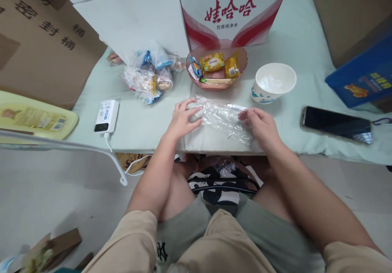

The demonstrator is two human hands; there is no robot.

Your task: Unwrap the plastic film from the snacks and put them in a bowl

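In the head view, a crumpled clear plastic wrapper (223, 119) lies at the near side of the pale green cloth-covered table (289, 128), the left hand (183, 119) touching its left end with fingers spread apart, the right hand (262, 126) pinching its right end between curled fingers.

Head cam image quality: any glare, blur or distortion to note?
Head view: bright glints break up the crinkled clear plastic; pale reflection at the lower right of the phone screen. Head view, sharpness: the big red lettering reads clearly, fine print on the blue box is too soft to read. Head view, geometry: apparent wide-angle stretch toward the edges.
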